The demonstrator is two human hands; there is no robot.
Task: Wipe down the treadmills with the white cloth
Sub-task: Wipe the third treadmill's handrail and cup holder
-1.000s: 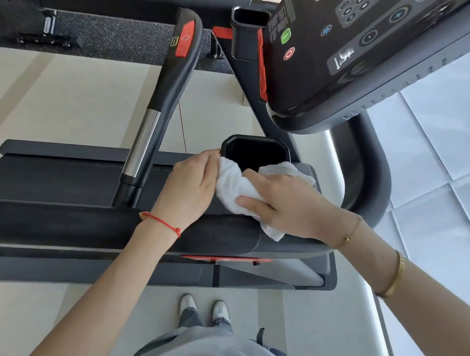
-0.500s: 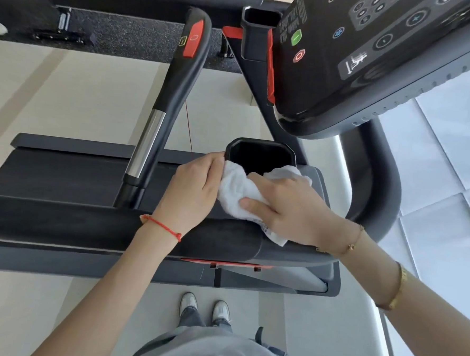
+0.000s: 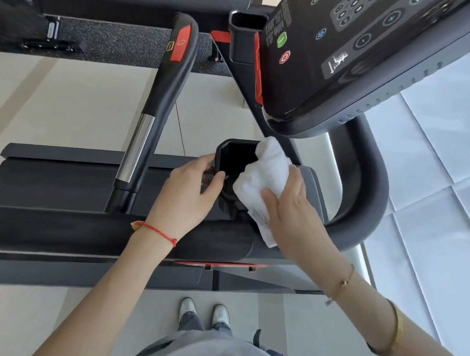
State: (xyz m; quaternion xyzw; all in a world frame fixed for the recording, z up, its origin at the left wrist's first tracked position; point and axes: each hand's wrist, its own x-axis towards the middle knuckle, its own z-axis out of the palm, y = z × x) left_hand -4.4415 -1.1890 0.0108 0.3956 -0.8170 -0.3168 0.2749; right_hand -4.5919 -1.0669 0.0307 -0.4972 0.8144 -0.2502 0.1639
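Since a moment ago the white cloth [image 3: 266, 179] has come off the padded rail and up to the cup holder [image 3: 233, 161], and the left hand [image 3: 186, 194] has let it go. That hand now curls its fingers [image 3: 217, 176] over the holder's near-left rim, steadying it. Just right, the right hand [image 3: 290, 206] grips the bunched cloth against the holder's right edge, its length running toward the console [image 3: 373, 54].

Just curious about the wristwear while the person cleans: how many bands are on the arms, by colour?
Red: 1, a red string on the left wrist
Gold: 2, a thin chain and a bangle on the right arm
Total: 3
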